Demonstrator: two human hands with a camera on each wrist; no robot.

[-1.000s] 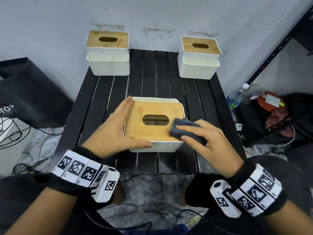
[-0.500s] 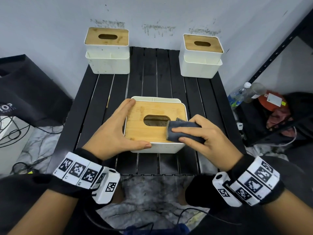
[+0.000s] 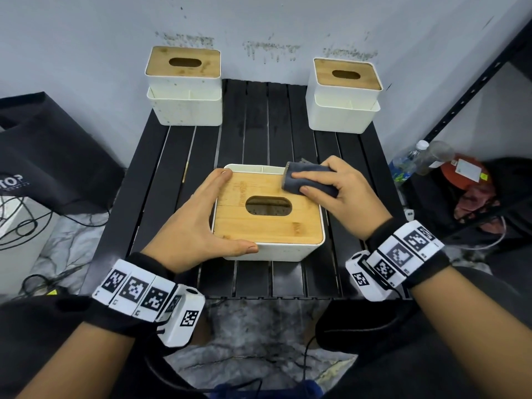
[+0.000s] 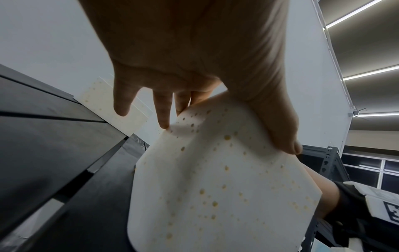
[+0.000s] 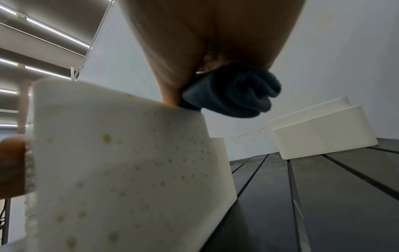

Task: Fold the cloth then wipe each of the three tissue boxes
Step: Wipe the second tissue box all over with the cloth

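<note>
A white tissue box [image 3: 267,226] with a bamboo lid stands at the table's near middle. My left hand [image 3: 205,221] braces its left side, fingers straight along the lid edge and thumb along the front rim. My right hand [image 3: 341,194] grips a folded dark grey cloth [image 3: 312,180] and presses it on the lid's far right corner. Two more tissue boxes stand by the wall, one at the back left [image 3: 184,84] and one at the back right [image 3: 344,93]. The left wrist view shows the near box's spotted white side [image 4: 215,179]. In the right wrist view the cloth [image 5: 235,92] sits bunched above the box [image 5: 129,170].
The black slatted table [image 3: 259,125] ends just behind the two rear boxes at a grey wall. A black bag [image 3: 51,156] and cables [image 3: 23,226] lie to the left. Bottles [image 3: 417,159] and a metal rack post [image 3: 475,90] stand to the right.
My right hand has slid the cloth from the lid's near right part, beside the slot, to its far right corner. The left hand has kept its hold on the box.
</note>
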